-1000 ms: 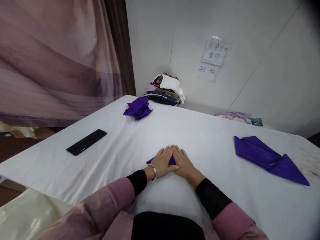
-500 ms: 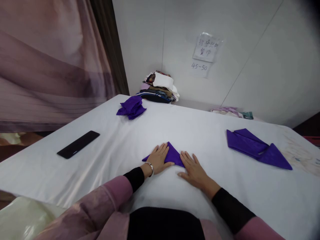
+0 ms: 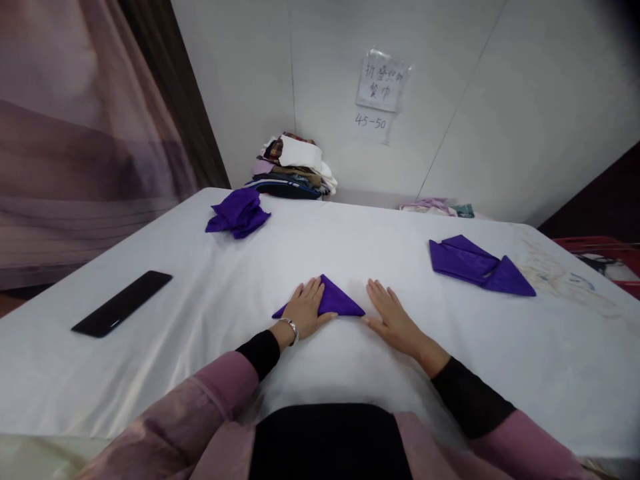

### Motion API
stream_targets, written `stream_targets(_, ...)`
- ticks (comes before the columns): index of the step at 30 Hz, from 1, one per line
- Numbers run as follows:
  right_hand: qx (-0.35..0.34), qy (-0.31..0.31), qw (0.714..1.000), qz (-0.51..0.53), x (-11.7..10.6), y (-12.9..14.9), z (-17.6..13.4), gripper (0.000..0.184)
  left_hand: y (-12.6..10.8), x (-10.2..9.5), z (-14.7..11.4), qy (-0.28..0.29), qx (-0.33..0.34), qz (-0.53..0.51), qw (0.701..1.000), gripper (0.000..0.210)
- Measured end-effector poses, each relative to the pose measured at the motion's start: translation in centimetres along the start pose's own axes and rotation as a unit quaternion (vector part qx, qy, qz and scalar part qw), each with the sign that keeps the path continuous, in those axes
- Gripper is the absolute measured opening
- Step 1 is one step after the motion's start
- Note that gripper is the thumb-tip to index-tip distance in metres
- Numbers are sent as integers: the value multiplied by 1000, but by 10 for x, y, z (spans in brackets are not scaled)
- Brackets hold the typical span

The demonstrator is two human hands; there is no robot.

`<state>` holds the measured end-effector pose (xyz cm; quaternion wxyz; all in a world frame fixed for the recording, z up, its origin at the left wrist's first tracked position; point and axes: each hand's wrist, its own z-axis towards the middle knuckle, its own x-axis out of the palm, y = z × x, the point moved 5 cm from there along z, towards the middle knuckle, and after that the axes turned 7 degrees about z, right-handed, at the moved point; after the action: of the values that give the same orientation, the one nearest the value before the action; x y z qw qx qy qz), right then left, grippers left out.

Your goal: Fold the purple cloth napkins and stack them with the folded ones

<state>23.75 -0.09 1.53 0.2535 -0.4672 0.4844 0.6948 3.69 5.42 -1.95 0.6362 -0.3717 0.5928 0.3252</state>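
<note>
A purple napkin (image 3: 338,299), folded into a flat triangle, lies in front of me on the white-covered table. My left hand (image 3: 305,310) presses flat over its left part, fingers stretched out, hiding some of the cloth. At the triangle's right corner is my right hand (image 3: 395,320), fingers extended and holding nothing; its thumb is at or very near the tip. Farther right, folded purple napkins (image 3: 463,263) with pointed ends rest on the tablecloth. A crumpled heap of purple cloth (image 3: 237,213) sits at the far left.
A black phone-like slab (image 3: 123,303) lies on the table's left side. Behind the far edge are a stack of folded clothes (image 3: 295,167) and more cloth (image 3: 430,207). Handwritten paper signs (image 3: 379,83) hang on the wall. A red basket (image 3: 600,248) stands beyond the right edge.
My right hand has slid right, off the triangle's surface to its corner. The left hand stays on the napkin. The whole view has shifted to the right.
</note>
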Motion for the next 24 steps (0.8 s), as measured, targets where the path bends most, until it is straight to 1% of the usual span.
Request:
stream_targets(2,-60,11,998,-27,10,20,5,73,0,-1,0,-1,0,5,1000,84)
stream_targets(4,-102,29,993,-46,25,31,7,75,0,-1,0,-5,-1,8,1000,83)
stream_targets(7,-119,51,990,-49,44,30,5,74,0,1,-1,-7,-1,4,1000,83)
stream_targets(9,-114,57,991,-43,50,24,2,72,0,1,-2,-7,-2,-7,1000,84)
stream_targets(11,-106,61,992,-36,50,20,1,71,1,-1,-1,0,-10,-29,1000,83)
stream_targets(14,-93,82,992,-24,49,21,2,71,6,-6,1,27,-39,-86,995,75)
stream_targets(15,-87,90,992,-17,48,22,3,72,9,-9,3,28,-50,-106,993,71)
stream_targets(17,-77,100,992,2,46,25,3,75,16,-16,8,13,-72,-138,988,65)
stream_targets(20,-66,103,992,38,41,29,4,78,30,-24,23,-13,-100,-165,981,63)
stream_targets(22,-63,94,992,58,35,32,4,79,39,-25,37,-1,-130,-197,972,68)
stream_targets(24,-63,83,992,74,29,34,4,79,47,-24,49,18,-160,-249,955,70)
